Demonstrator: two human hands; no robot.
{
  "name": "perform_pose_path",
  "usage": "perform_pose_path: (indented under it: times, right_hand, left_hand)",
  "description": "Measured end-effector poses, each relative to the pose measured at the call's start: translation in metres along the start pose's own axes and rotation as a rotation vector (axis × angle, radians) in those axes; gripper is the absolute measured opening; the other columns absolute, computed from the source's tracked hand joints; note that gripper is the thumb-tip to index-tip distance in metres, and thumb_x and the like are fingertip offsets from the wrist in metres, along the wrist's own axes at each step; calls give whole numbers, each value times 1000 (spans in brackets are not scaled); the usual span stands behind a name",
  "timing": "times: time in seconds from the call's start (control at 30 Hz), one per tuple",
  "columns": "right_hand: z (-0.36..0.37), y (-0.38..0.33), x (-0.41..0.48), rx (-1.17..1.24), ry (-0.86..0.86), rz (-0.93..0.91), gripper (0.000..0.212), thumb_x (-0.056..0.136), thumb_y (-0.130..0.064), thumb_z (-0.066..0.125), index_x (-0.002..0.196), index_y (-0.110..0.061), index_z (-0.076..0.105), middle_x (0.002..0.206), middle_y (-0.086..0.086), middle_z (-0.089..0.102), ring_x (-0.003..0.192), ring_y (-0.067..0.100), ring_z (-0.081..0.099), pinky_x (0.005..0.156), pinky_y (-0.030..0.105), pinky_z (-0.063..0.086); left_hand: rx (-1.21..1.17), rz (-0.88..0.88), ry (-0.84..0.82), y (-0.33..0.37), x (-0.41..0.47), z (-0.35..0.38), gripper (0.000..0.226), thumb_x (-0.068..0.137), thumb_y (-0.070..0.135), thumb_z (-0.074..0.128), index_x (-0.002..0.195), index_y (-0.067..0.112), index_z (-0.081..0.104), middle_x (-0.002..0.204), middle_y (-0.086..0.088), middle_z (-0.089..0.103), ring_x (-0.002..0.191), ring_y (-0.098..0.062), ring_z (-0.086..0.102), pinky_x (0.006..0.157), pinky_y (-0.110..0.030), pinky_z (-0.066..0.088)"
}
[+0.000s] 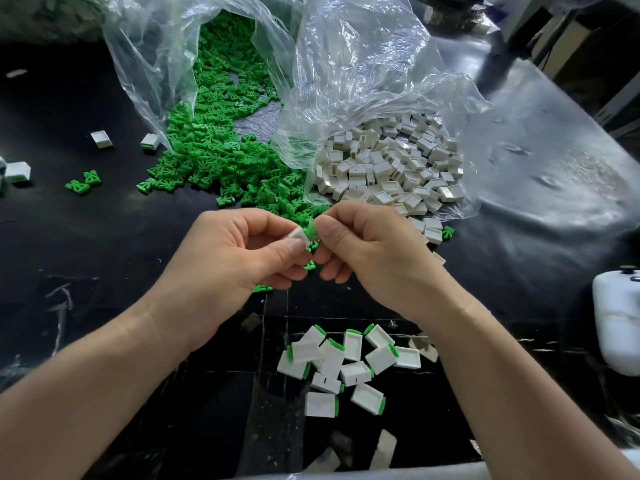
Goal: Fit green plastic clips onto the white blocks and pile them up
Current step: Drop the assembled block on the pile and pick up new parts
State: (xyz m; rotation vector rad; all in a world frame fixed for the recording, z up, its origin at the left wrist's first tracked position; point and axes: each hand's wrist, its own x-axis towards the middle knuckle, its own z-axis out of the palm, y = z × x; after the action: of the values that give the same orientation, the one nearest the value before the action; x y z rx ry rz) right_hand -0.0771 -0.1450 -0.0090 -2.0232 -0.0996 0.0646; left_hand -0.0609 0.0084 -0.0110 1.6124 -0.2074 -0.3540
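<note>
left hand [242, 252]: pinches a small white plastic block [300, 235] above the middle of the black counter [104, 237] | right hand [374, 258]: pinches a small green plastic clip [312, 231] at the block's end | done pile [346, 365]: clipped blocks near the counter's front edge; loose green clips [214, 150] and loose white blocks [391, 168] spill from clear bags [346, 64] farther back

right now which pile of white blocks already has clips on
The near pile, low in the view: its blocks show green clips at an edge. The blocks spilling from the bag are plain white.
</note>
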Motion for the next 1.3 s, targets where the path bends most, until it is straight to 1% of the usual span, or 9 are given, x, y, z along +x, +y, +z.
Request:
perform_pose_path:
  times: [0.13,0.37,0.57,0.67,0.77,0.9,1.03,1.2,1.3]
  right_hand:
    - [2,-1,-2,-153,10,-43,27,93,-28,46,73,-11,52,65,1,60,54,9,56,53,26,47]
    - [-4,-6,-4,-298,-61,-127,26,94,-19,46,72,-4,50,67,13,56,62,26,51,61,46,45]
    - [-4,-9,-6,-536,-135,-209,20,93,-17,47,74,-12,48,64,1,49,63,22,44,61,39,35]
    - [-8,-10,-6,-501,-130,-235,23,93,-18,48,74,-7,52,62,2,50,60,19,44,58,36,35]
    - [-6,-10,-7,-467,-68,-252,24,91,-20,49,67,-17,48,57,-7,46,54,11,42,54,30,35]
    - [-2,-8,-6,-85,-11,-14,35,86,-40,53,73,-8,57,66,8,60,56,15,56,54,30,47]
    - [-3,-10,-5,477,-178,197,57,69,-63,35,75,-11,59,68,3,62,58,14,58,53,22,46]
    - [14,-14,-5,761,-379,266,56,70,-59,32,84,-11,57,71,5,55,59,13,52,54,23,40]
    - [15,-16,-5,791,-360,273,49,72,-57,33,75,-12,54,66,3,51,54,11,45,51,22,37]
  left_hand:
    - [21,13,10,0,0,-1,18,61,25,63,74,13,68,64,-6,71,56,-15,67,55,-23,55]
    - [114,64,-20,-1,-3,-1,16,65,25,63,75,13,68,63,-4,71,53,-12,66,52,-21,54]
    - [264,101,-52,-5,-5,-1,5,76,11,67,75,13,71,65,-6,70,54,-13,66,50,-16,51]
    - [109,52,-116,-2,-5,-2,11,69,15,66,75,7,69,62,-11,69,52,-17,66,48,-20,52]
    - [-3,41,-119,1,-4,-2,20,62,17,64,76,4,68,63,-12,70,54,-20,68,49,-23,54]
    - [-63,61,-42,-2,2,-1,21,60,23,65,76,10,69,69,-9,71,62,-17,68,57,-23,56]
    - [-170,119,-26,-1,3,-1,21,57,25,67,74,14,72,82,0,73,74,-6,66,66,-16,53]
    - [-207,126,-140,1,-1,0,13,61,21,68,73,17,73,63,0,66,56,-23,51,48,-19,50]
    - [-199,160,-147,1,-3,1,13,65,17,69,77,14,70,61,-4,64,47,-18,54,45,-23,49]
